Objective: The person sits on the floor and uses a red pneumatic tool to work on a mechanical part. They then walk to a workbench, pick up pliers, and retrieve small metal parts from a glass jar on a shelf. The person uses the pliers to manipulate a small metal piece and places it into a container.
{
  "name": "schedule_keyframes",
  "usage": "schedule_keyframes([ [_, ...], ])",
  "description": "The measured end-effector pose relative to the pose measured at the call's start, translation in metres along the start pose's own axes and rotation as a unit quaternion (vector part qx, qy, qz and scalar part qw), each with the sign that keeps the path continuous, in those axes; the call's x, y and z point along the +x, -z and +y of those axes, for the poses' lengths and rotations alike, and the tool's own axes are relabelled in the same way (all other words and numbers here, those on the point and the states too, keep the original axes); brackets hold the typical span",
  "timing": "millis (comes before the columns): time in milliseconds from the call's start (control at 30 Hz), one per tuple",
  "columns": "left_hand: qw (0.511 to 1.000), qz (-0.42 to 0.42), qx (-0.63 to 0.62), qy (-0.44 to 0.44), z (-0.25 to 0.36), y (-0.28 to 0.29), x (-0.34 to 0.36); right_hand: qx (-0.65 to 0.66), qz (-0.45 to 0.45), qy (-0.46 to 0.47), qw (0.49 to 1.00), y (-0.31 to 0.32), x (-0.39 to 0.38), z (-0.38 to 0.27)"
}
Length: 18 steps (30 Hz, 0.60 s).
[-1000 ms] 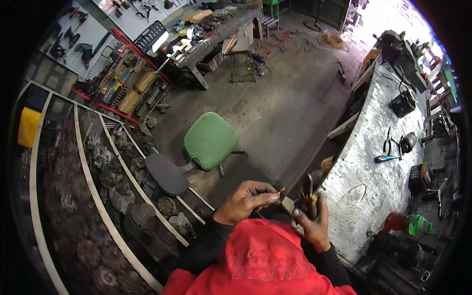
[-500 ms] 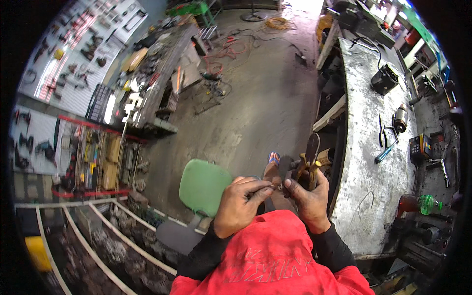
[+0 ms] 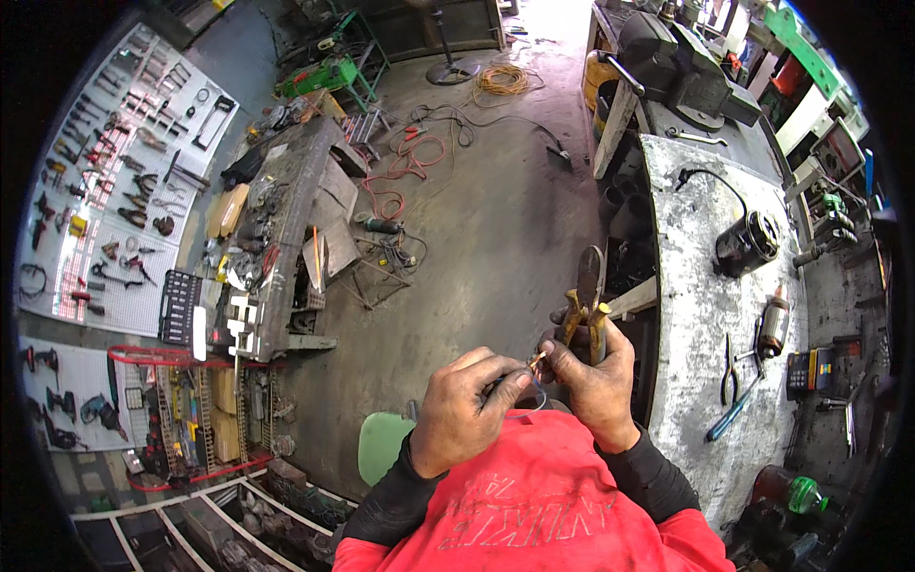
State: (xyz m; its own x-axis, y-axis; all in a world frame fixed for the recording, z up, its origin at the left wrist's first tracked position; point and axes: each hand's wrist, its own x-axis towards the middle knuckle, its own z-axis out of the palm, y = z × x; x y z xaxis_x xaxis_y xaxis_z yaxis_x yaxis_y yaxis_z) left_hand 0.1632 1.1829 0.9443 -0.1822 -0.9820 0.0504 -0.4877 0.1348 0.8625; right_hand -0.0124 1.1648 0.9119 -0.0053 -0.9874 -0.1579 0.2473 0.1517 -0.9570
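My left hand [image 3: 469,404] pinches a thin wire [image 3: 534,362] whose bare end pokes out between my two hands. My right hand [image 3: 593,381] grips yellow-handled pliers [image 3: 585,297] with the jaws pointing up, and its fingertips also touch the wire's end. Both hands are held close together in front of my red sweatshirt [image 3: 534,505], over the concrete floor and just left of the workbench edge.
A grey workbench [image 3: 710,381] on the right carries a black motor [image 3: 746,243] with a cable, a rotor [image 3: 774,324], pliers and a blue-handled screwdriver [image 3: 732,412]. A green stool [image 3: 381,446] stands below left. A cluttered table [image 3: 286,229] and a wall tool board [image 3: 105,181] lie left.
The view has swung up and left across the workshop. My hands have come closer together, with the pliers now upright and the wire end pinched between both hands.
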Motion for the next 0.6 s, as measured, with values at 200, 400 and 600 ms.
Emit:
schedule_keyframes([
  [200, 0.999, -0.023, -0.023, -0.019, -0.023, 0.005, 0.093, 0.018, 0.048, 0.002, 0.999, -0.005, 0.08, -0.013],
  [400, 0.997, -0.055, -0.037, -0.049, -0.059, 0.027, 0.199, 0.024, 0.075, 0.025, 0.997, -0.02, 0.176, -0.016],
  [600, 0.992, -0.088, -0.088, -0.005, -0.087, 0.074, 0.317, 0.044, 0.088, 0.019, 0.995, -0.057, 0.285, -0.028],
])
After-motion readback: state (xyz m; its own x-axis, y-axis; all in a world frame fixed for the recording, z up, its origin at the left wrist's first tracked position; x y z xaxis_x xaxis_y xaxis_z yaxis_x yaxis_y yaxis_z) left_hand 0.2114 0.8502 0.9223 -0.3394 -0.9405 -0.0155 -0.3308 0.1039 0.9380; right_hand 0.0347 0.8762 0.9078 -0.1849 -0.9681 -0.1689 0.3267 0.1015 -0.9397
